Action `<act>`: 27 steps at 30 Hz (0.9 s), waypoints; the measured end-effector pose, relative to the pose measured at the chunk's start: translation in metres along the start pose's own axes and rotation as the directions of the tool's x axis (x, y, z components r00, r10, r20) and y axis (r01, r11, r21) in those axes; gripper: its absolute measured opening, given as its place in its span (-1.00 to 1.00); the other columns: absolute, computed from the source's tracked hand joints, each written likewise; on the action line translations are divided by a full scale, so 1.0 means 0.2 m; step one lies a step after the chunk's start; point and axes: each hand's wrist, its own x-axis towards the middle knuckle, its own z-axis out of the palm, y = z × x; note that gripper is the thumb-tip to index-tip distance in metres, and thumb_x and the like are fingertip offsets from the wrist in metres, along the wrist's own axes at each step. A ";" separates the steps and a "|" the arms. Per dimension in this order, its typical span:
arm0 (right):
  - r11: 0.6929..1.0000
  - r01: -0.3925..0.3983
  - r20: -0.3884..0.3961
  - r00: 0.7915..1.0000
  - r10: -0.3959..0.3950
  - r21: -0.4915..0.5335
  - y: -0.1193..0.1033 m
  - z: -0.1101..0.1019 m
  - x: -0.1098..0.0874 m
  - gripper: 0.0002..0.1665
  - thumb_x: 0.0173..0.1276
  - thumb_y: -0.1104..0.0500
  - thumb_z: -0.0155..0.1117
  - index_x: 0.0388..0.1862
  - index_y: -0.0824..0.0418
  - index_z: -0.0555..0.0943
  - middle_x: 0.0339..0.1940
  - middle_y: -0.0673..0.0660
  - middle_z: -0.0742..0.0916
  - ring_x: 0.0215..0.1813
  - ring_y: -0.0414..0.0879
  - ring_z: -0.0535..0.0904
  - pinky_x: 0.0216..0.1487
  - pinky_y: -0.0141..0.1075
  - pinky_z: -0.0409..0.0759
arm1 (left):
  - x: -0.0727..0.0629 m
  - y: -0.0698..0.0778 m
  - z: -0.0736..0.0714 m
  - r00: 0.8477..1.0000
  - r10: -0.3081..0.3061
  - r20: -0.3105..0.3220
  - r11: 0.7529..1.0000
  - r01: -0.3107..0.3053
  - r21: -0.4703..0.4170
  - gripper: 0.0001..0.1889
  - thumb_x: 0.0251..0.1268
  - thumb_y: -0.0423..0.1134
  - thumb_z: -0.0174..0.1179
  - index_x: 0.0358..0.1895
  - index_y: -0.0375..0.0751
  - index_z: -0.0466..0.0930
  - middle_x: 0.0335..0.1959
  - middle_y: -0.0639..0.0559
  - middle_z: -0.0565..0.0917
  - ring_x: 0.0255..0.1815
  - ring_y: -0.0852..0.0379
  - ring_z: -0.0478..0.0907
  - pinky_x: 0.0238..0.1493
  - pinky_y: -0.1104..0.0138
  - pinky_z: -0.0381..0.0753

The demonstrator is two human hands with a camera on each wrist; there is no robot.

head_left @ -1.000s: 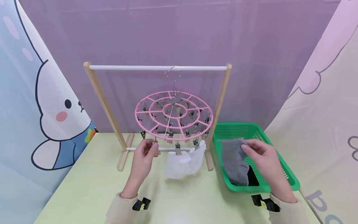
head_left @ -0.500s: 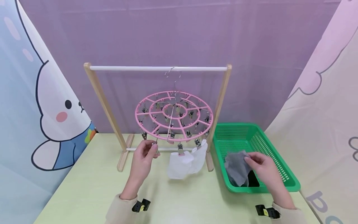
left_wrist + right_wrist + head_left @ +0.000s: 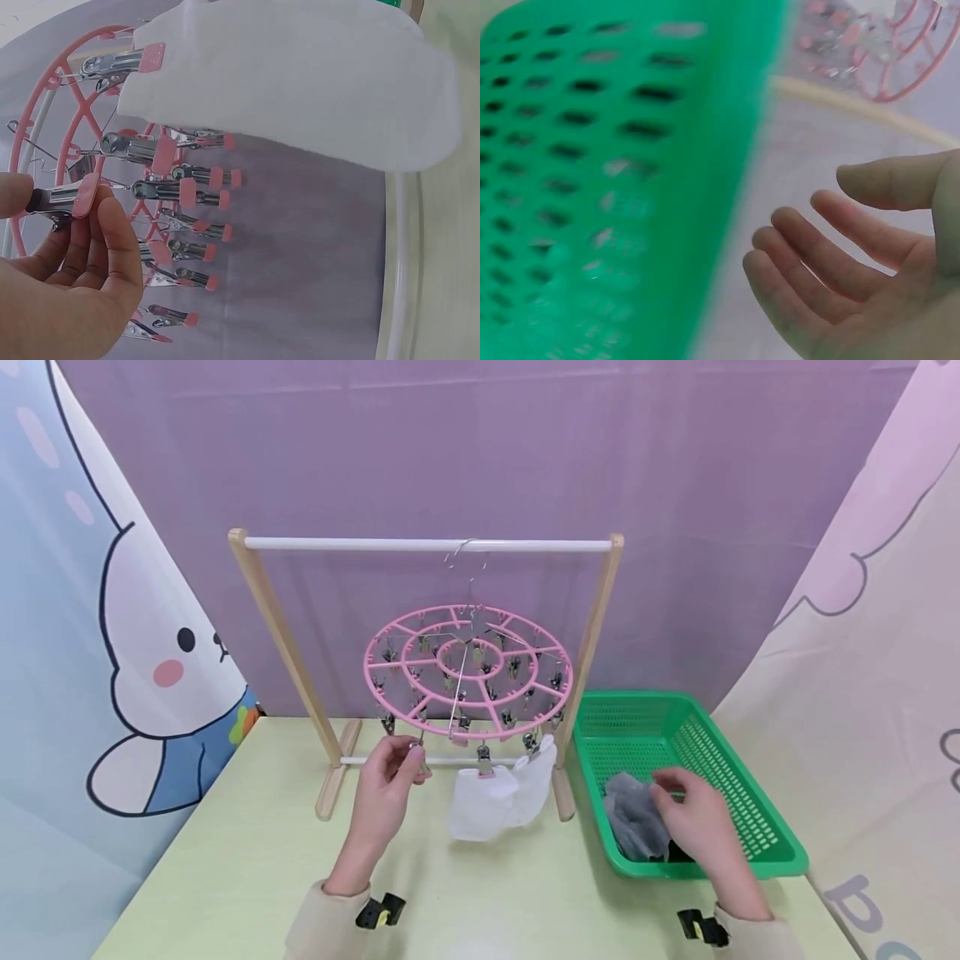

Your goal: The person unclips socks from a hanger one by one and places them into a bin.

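My left hand (image 3: pixel 382 797) pinches a metal clip (image 3: pixel 64 199) with pink tips between thumb and fingers. That clip hangs at the front rim of a round pink clip hanger (image 3: pixel 375 693). Beside it, a white sock-like cloth (image 3: pixel 483 806) dangles from clips at the front right of the rim. My right hand (image 3: pixel 701 818) hovers over the green basket (image 3: pixel 765 814), fingers loosely bent and apart from the thumb, holding nothing in the right wrist view. A crumpled grey sock (image 3: pixel 633 818) lies in the basket just left of its fingertips, partly covering something black (image 3: pixel 678 853).
The hanger hooks onto the white bar (image 3: pixel 360 544) of a wooden-legged rack (image 3: pixel 281 635) on a pale table (image 3: pixel 225 860). Several more clips dangle under the hanger's rings. A purple curtain (image 3: pixel 420 443) stands behind, and the basket sits close to the rack's right foot (image 3: pixel 563 793).
The grey sock, earlier held up by my right hand, has been lowered and let go into the basket. My left hand keeps its pinch on the clip.
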 end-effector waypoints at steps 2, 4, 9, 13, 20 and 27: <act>0.999 0.029 -0.021 0.999 -0.029 0.015 -0.06 0.00 0.00 -0.62 0.55 0.21 0.18 0.22 0.39 0.58 0.11 0.39 0.68 0.10 0.30 0.62 0.00 0.12 0.66 | 0.00 0.00 0.00 1.000 0.002 -0.003 1.000 -0.002 0.001 -0.77 0.56 -0.34 0.10 0.07 -0.48 0.51 -0.15 -0.30 0.57 -0.27 0.12 0.61 -0.18 0.37 0.70; 0.997 0.069 -0.040 0.997 -0.067 0.038 -0.11 0.00 0.00 -0.66 0.53 0.23 0.21 0.20 0.36 0.60 0.10 0.34 0.70 0.10 0.24 0.64 0.01 0.05 0.67 | 0.00 0.00 0.00 1.000 -0.002 -0.004 1.000 0.002 0.003 -0.77 0.56 -0.34 0.10 0.07 -0.48 0.51 -0.16 -0.31 0.57 -0.28 0.12 0.61 -0.18 0.38 0.70; 0.979 0.168 -0.036 0.986 -0.165 0.116 -0.25 0.07 0.01 -0.73 0.48 0.29 0.26 0.11 0.30 0.66 0.00 0.19 0.75 0.02 0.07 0.68 0.03 -0.12 0.69 | 0.00 0.00 0.00 1.000 -0.008 -0.004 1.000 0.008 0.003 -0.76 0.56 -0.35 0.10 0.08 -0.49 0.50 -0.16 -0.28 0.57 -0.27 0.13 0.61 -0.18 0.38 0.70; 0.959 0.223 -0.018 0.975 -0.223 0.175 -0.34 0.14 0.01 -0.76 0.43 0.33 0.32 0.05 0.27 0.69 -0.04 0.11 0.76 -0.02 -0.01 0.69 0.01 -0.15 0.70 | -0.01 0.00 0.01 1.000 -0.001 -0.007 1.000 0.001 0.005 -0.76 0.56 -0.35 0.10 0.08 -0.50 0.50 -0.17 -0.25 0.57 -0.27 0.14 0.61 -0.18 0.37 0.70; 0.921 0.276 0.005 0.957 -0.289 0.276 -0.45 0.23 0.02 -0.72 0.36 0.37 0.37 0.04 0.29 0.69 -0.07 0.11 0.77 -0.05 -0.07 0.69 0.02 -0.17 0.70 | 0.00 0.00 0.01 1.000 0.011 -0.008 1.000 -0.011 0.002 -0.77 0.56 -0.36 0.10 0.07 -0.49 0.51 -0.17 -0.24 0.57 -0.27 0.15 0.61 -0.18 0.37 0.71; 0.897 0.285 0.034 0.949 -0.314 0.337 -0.52 0.33 0.03 -0.74 0.35 0.37 0.38 0.02 0.27 0.70 -0.10 0.07 0.76 -0.06 -0.07 0.69 0.03 -0.17 0.70 | 0.00 0.00 0.01 1.000 0.000 -0.006 1.000 0.000 -0.004 -0.76 0.55 -0.36 0.11 0.08 -0.50 0.51 -0.16 -0.31 0.56 -0.29 0.15 0.61 -0.18 0.37 0.71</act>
